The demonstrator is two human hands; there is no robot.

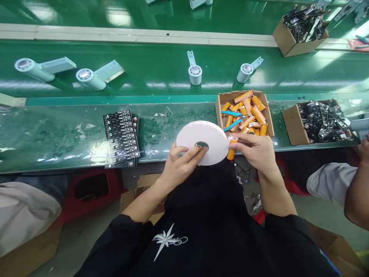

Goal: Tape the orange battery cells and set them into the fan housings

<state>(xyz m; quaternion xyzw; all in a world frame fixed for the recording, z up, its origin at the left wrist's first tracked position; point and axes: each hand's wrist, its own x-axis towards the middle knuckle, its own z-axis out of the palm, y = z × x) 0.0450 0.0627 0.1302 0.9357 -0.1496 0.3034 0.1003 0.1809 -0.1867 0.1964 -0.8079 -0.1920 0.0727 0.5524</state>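
My left hand point(184, 161) grips a white roll of tape point(188, 134), its fingertips at the hole in the middle. Between the thumb and fingers of my right hand point(256, 150) is an orange battery cell point(231, 152), held upright close to the roll's right edge. Whether the cell touches the tape I cannot tell. Just beyond my right hand stands a cardboard box point(270, 122) of similar orange cells, with blue-handled pliers point(233, 125) lying on top of them.
Stacked circuit boards point(121, 138) lie on the bench at left. Two boxes of boards point(294, 127) point(284, 40) stand at right and far right. Light-blue fan housings point(195, 75) stand along the green belt. Co-workers' arms point(357, 188) and sleeves point(25, 215) show at both sides.
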